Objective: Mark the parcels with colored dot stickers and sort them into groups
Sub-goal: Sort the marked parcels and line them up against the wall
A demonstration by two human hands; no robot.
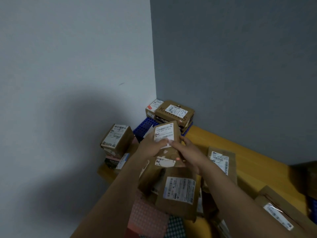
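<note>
parcel [165, 134]: label up, long axis toward wall corner
left hand [151, 145]: fingers curled over label
right hand [187, 152]: gripping right edge
blue crate [143, 125]: stacked boxes [175, 111]

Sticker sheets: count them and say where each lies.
2 visible: a pink sheet at the near edge of the table, partly under a parcel, and a green sheet just right of it. More may lie hidden under the parcels.

dim, bluish light, seemingly from behind the person; a broad soft shadow [82, 134] spreads on the left wall [51, 48]. blur smears labels on the parcels [178, 208]; frame edges bow.
</note>
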